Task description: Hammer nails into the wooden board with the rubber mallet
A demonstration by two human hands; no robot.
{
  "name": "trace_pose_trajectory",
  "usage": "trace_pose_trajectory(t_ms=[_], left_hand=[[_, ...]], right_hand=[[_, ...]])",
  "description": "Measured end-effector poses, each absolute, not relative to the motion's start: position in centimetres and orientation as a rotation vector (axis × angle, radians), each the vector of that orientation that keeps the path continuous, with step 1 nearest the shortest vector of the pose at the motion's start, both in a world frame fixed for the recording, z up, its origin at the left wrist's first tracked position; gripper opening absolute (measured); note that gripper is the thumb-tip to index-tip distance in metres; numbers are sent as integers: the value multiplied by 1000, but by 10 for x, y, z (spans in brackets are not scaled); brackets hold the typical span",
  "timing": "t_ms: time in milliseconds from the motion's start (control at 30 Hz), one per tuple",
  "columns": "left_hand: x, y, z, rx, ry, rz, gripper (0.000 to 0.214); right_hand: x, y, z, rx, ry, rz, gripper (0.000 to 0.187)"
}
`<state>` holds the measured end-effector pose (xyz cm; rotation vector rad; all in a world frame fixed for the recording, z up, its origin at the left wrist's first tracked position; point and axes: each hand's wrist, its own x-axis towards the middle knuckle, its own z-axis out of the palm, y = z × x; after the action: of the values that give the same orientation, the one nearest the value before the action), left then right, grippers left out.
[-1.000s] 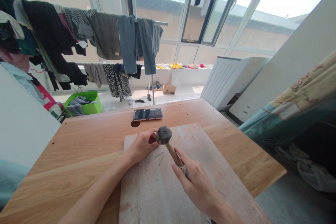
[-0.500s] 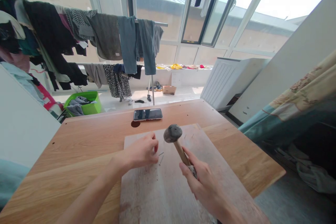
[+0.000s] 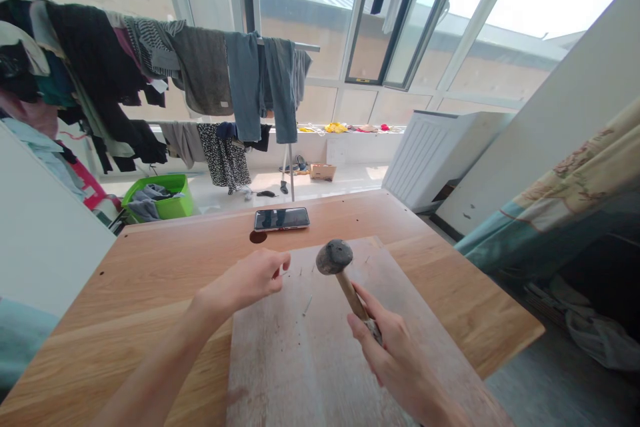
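My left hand is over the far left part of a worn wooden board. Its fingertips pinch a thin nail, mostly hidden by the fingers. A loose nail lies on the board to the right of that hand. Farther back, several nails stand up from the wood, and small dark holes dot the surface nearer me. My right hand is wrapped round the wooden handle of a mallet. The dark mallet head is raised above the board, to the right of my left hand.
The board lies on a wooden table. A phone rests near the table's far edge, beside a dark round hole. Beyond are a green basket, hanging laundry and a white cabinet-like unit. A curtain hangs at the right.
My left hand has moved left and slightly away from me with one nail, leaving the other nail lying on the board. The mallet has shifted slightly right in my right hand.
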<state>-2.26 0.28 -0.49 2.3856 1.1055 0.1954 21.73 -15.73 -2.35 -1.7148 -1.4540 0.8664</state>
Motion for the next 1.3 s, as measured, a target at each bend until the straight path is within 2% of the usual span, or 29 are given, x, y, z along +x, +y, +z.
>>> trace_pose_trajectory(t_ms=[333,600,933,1300], left_hand=[[-18,4,-10,2461,1001,313,16],[-16,16,-38,2094,853,548,15],[-16,19,-48,1986,860,595,11],[-17,19,-47,2017,888,624,15]], right_hand=[[216,-158,-26,-1702,-1485,886,61],[204,-151,-22,-1669,-1542,821,54],[184,-138,-16,-1539,-1704,819,43],[179,-136,-18,-1544,-1778,832,44]])
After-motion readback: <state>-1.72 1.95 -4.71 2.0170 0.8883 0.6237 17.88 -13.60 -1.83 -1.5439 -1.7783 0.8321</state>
